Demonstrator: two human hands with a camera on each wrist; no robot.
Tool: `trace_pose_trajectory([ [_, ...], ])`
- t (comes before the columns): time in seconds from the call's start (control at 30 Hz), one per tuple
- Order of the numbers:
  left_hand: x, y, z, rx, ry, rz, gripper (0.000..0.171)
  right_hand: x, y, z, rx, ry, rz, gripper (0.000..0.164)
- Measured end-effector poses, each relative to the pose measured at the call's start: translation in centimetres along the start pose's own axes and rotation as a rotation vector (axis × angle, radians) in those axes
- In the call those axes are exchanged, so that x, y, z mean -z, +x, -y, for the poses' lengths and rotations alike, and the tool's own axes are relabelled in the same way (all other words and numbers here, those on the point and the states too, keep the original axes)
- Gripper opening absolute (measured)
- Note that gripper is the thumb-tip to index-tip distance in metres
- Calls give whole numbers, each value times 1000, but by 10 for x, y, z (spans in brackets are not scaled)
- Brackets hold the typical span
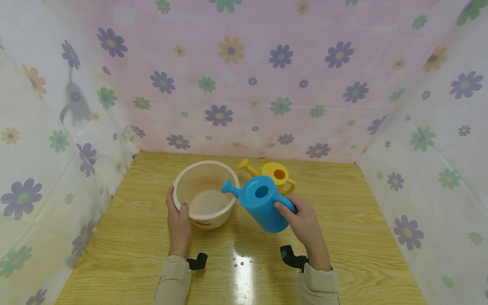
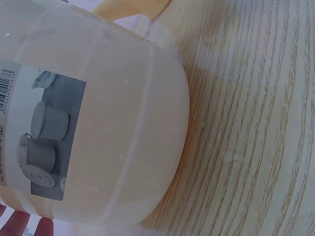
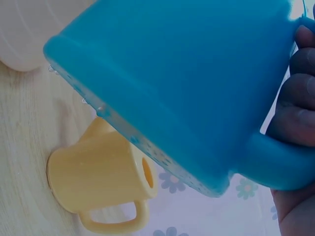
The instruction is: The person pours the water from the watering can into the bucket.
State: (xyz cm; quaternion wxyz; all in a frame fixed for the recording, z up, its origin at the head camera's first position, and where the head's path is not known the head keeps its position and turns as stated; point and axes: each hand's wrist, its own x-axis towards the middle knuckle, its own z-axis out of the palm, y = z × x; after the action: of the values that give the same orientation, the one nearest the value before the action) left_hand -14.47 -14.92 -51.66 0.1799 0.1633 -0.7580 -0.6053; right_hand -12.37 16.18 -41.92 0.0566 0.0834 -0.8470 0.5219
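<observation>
My right hand (image 1: pixel 306 220) grips the handle of a blue watering can (image 1: pixel 263 207), held above the table and tilted, its spout head over the right rim of a beige plastic basin (image 1: pixel 206 192). In the right wrist view, fingers (image 3: pixel 300 103) curl round the handle and water drops cling to the can's underside. My left hand (image 1: pixel 179 224) holds the basin's left side, thumb over the rim and fingers along the outer wall. The basin stands on the table; a printed label (image 2: pixel 44 132) shows on its wall in the left wrist view.
A yellow watering can (image 1: pixel 274 171) stands behind the blue one, spout toward the basin. Water drops (image 1: pixel 242 263) dot the wooden table (image 1: pixel 354 254) near its front. Flower-patterned cloth (image 1: pixel 248 93) walls in the table at the back and sides.
</observation>
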Motion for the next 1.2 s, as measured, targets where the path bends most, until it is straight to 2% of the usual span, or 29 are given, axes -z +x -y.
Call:
trace_pose_trajectory([
  [0.8, -1, 0, 1, -32, -12, -5, 59, 1, 0, 2, -3, -6, 7, 18],
  [1.2, -1, -1, 1, -37, 12, -20, 58, 1, 0, 0, -2, -11, 7, 17],
])
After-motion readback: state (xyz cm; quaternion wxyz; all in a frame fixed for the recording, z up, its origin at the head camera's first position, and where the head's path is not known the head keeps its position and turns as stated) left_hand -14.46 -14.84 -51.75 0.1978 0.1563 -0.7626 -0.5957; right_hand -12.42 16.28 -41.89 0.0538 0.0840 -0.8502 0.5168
